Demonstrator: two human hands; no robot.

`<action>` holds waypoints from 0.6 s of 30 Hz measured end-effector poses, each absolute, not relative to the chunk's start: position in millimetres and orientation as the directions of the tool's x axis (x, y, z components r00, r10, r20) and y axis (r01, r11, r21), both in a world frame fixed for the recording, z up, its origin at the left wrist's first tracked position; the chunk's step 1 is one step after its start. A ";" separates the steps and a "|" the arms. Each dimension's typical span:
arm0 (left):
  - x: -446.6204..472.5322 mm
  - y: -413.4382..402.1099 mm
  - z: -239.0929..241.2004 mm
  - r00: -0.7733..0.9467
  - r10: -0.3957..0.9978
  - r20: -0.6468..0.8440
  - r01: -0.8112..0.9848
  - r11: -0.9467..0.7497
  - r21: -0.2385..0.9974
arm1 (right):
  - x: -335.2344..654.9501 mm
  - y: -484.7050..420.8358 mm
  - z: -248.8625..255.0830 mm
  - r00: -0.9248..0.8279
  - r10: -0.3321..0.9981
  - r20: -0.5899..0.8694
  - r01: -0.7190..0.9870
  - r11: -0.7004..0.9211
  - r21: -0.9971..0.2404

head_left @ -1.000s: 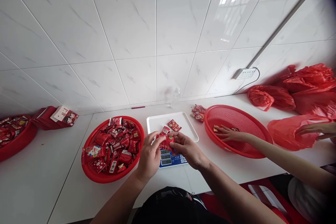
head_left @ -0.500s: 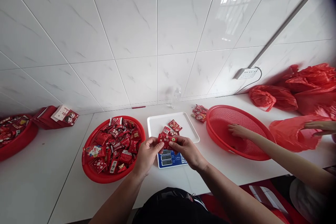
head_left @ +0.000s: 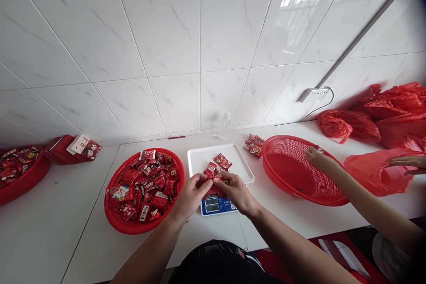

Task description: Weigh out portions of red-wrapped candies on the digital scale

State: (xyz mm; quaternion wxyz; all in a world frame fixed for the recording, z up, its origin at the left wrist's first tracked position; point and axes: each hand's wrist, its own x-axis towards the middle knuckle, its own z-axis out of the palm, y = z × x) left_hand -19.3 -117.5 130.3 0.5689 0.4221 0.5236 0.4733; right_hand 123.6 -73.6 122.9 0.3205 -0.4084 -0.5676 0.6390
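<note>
My left hand (head_left: 196,193) and my right hand (head_left: 238,193) meet over the front of a digital scale (head_left: 218,205). Both are closed, thumbs and fingers pinching one small red packet (head_left: 215,190) between them; the fingers cover much of it. Behind the hands, a few red printed packets (head_left: 222,160) lie on the scale's white tray (head_left: 239,159). To the left of my left hand stands a red basket (head_left: 129,228) filled with red wrapped snacks (head_left: 158,182).
A co-worker's hand (head_left: 317,157) is over a red basket (head_left: 276,186) on the right; their other hand (head_left: 408,162) is at a red plastic bag (head_left: 366,173). Packets (head_left: 254,145) and a clear bottle (head_left: 224,125) stand near the wall. Another filled basket (head_left: 25,191) is far left.
My fingers have drawn together on the red packet, which now sits bunched and tilted down. The co-worker's hand has lifted toward the right inside the basket.
</note>
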 end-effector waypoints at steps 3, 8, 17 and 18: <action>-15.8 -115.7 128.6 -0.049 0.988 -0.147 -0.071 0.143 0.987 | 122.8 -73.4 123.9 -0.461 0.869 -0.178 -0.005 -0.204 -0.979; -10.1 -113.2 124.6 -0.174 0.983 -0.059 -0.004 0.059 0.998 | 123.0 -73.5 126.7 -0.470 0.859 -0.203 -0.109 -0.285 -0.952; -12.6 -115.2 126.7 -0.001 0.986 -0.166 -0.209 0.162 0.965 | 124.8 -73.6 123.2 -0.391 0.896 -0.212 -0.093 -0.267 -0.959; -13.1 -115.2 126.3 -0.011 0.987 -0.161 -0.208 0.155 0.966 | 124.6 -74.1 123.3 -0.390 0.895 -0.218 -0.110 -0.280 -0.954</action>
